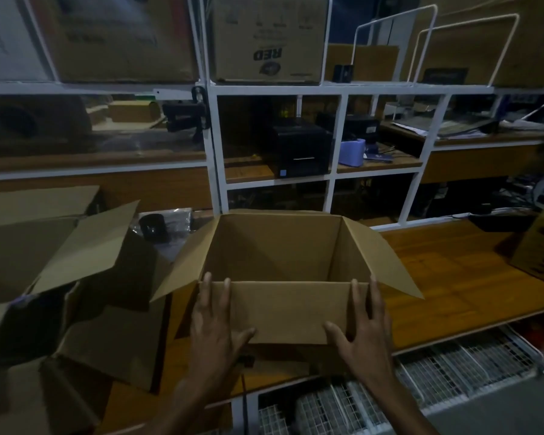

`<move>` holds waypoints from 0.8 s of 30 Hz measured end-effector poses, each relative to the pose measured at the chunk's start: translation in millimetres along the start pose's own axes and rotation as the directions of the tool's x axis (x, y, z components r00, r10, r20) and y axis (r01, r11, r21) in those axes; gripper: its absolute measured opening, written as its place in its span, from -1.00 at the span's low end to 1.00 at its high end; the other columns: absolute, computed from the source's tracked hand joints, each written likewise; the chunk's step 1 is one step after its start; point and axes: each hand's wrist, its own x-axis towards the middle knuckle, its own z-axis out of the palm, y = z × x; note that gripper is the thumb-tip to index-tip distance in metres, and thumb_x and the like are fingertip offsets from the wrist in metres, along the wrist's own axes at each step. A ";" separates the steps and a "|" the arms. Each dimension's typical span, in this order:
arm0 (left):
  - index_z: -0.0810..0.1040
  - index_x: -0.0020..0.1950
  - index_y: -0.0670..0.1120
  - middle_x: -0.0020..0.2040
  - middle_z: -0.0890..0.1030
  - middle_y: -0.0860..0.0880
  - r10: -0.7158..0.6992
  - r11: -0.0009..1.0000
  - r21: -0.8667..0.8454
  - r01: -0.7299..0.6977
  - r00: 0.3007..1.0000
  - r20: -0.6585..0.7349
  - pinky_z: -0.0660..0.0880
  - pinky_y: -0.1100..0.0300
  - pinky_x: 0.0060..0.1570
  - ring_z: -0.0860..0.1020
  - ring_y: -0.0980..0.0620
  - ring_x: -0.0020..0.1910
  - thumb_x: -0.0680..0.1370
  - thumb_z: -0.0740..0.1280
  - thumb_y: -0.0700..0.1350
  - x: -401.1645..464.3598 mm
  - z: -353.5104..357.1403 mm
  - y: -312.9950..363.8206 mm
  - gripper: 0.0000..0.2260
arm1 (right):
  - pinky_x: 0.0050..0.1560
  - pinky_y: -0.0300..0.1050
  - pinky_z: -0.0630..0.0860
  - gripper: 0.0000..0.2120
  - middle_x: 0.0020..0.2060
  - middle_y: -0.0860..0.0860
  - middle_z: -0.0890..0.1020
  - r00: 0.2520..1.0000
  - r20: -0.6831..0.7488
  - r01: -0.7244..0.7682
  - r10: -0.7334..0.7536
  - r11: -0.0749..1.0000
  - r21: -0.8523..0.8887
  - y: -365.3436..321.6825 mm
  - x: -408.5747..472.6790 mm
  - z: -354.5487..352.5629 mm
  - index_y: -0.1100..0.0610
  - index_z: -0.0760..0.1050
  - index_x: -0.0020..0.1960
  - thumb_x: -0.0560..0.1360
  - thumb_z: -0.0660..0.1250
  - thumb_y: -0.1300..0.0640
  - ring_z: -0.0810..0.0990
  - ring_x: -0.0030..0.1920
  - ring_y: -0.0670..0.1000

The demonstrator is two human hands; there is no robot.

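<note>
An open, empty cardboard box [283, 255] stands on the wooden table [453, 277], its side flaps spread outward. Its near flap hangs down toward me. My left hand [214, 321] lies flat on the left part of that flap, fingers straight and pointing up to the box rim. On the right part of the flap lies my right hand [361, 324] in the same way, thumb spread inward. Neither hand grips anything.
A larger open carton [60, 277] and flattened cardboard fill the table's left side. Behind it lies a black item in plastic wrap [164, 227]. A white shelf frame [214, 146] holds a black printer [302, 152] and boxes. Another box [540, 249] sits far right. Wire baskets [437, 375] sit below the table.
</note>
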 end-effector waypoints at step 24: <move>-0.26 0.60 0.27 0.61 -0.17 -0.09 0.054 0.987 0.150 -0.058 0.998 0.030 0.51 -0.39 0.06 0.09 -0.40 0.43 0.29 0.57 0.26 72.9 -10.8 11.1 0.18 | 0.17 0.30 0.52 0.24 0.60 0.10 0.02 0.985 0.023 0.171 -0.169 0.967 -0.189 -17.8 75.2 2.6 -0.13 -0.04 0.62 0.21 0.70 0.06 0.32 0.39 0.41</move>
